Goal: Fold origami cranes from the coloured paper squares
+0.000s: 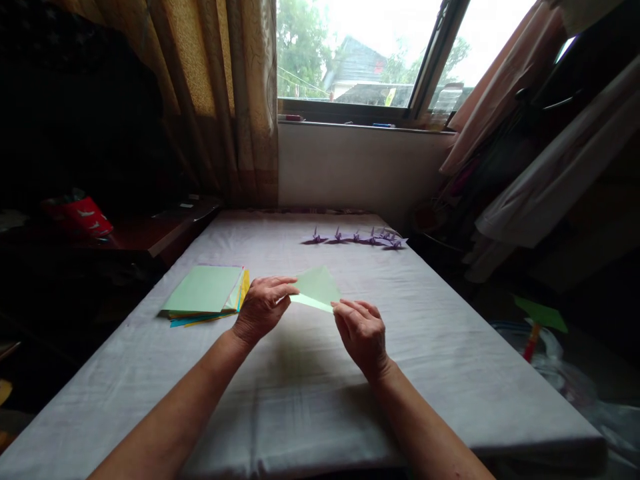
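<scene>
Now | green paper (317, 288) between hands | left hand (261, 308) pinches left edge | right hand (362, 332) pinches near corner

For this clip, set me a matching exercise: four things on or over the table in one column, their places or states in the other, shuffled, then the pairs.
Things
1. light green sheet
2. paper stack
3. purple cranes
4. red bag

Places or states
A. in a row at the far end of the table
B. on the dark furniture left of the table
C. held folded between the left hand and right hand
D. lying flat beside the left hand, green sheet on top

Pairs: 1-C, 2-D, 3-A, 4-B
</scene>
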Available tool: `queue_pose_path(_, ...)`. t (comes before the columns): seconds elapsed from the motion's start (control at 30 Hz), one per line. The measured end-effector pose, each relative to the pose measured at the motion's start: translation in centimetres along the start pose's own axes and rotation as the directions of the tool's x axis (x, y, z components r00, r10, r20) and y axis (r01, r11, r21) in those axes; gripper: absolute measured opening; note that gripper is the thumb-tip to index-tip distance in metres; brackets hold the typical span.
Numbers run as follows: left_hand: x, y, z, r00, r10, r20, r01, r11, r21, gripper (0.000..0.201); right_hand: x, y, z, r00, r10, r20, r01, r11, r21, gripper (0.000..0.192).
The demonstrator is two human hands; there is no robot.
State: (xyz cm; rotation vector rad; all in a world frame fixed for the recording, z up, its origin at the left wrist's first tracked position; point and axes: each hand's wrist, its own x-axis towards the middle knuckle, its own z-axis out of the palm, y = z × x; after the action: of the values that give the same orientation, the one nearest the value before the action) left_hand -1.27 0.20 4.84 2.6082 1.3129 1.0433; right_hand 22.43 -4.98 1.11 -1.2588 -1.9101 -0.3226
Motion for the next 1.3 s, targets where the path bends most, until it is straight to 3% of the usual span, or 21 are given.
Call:
queue_pose_path(0.1, -1.3, -1.4, 0.5, 0.997, 0.025, 0.069, -0.021, 0.998, -0.061, 0.032, -0.6, 0.9, 0.3, 0.984, -0.075, 0.164, 0.072, 0.997, 0.023, 0.026)
queue_pose_path(0.2, -3.7, -2.6, 1.1, 0.992, 0.023, 0.123, -0.009, 0.994, -0.111, 0.032, -1.2, 2.0, 0.8, 0.922, -0.192, 0.338, 0.164, 0.98, 0.109, 0.027)
queue_pose_path(0.37, -6.8, -3.5, 1.0, 0.972, 0.003, 0.234, 0.049, 0.975, -0.215, 0.025, -0.3, 3.0, 1.5, 0.845, -0.303, 0.441, 0.251, 0.952, 0.173, 0.031)
queue_pose_path(0.5, -6.6, -3.6, 0.5, 0.946, -0.01, 0.324, 0.102, 0.958, -0.267, 0.022, 1.8, 3.1, 1.9, 0.75, -0.387, 0.537, 0.313, 0.922, 0.228, 0.042)
queue_pose_path(0.63, -5.1, -3.8, 0.5, 0.929, 0.018, 0.369, 0.114, 0.936, -0.334, 0.01, 2.8, 3.4, 2.0, 0.674, -0.419, 0.609, 0.299, 0.908, 0.294, 0.037)
queue_pose_path(0.7, -4.5, -4.0, 0.7, 0.917, 0.033, 0.397, 0.115, 0.932, -0.343, 0.003, 2.6, 3.5, 2.1, 0.682, -0.433, 0.589, 0.308, 0.901, 0.306, 0.035)
queue_pose_path(0.8, -4.1, -4.4, 1.0, 0.897, 0.042, 0.44, 0.11, 0.943, -0.314, 0.009, 1.6, 3.7, 2.5, 0.719, -0.417, 0.555, 0.303, 0.908, 0.29, 0.04)
queue_pose_path(0.93, -4.6, -4.7, 1.2, 0.889, 0.054, 0.456, 0.088, 0.955, -0.284, 0.006, 0.6, 4.1, 3.0, 0.742, -0.371, 0.559, 0.214, 0.921, 0.327, 0.038)
queue_pose_path(1.03, -4.9, -4.7, 1.4, 0.899, 0.028, 0.438, 0.089, 0.965, -0.245, 0.012, 0.8, 4.2, 3.2, 0.789, -0.319, 0.524, 0.123, 0.919, 0.375, 0.028)
queue_pose_path(1.17, -4.7, -4.6, 1.8, 0.931, -0.097, 0.352, 0.187, 0.955, -0.23, 0.016, 2.1, 4.2, 3.8, 0.847, -0.209, 0.489, -0.035, 0.896, 0.444, 0.019)
queue_pose_path(1.3, -4.5, -4.7, 1.7, 0.941, -0.083, 0.327, 0.169, 0.955, -0.243, 0.017, 3.1, 4.3, 4.4, 0.858, -0.191, 0.477, -0.089, 0.859, 0.504, 0.012)
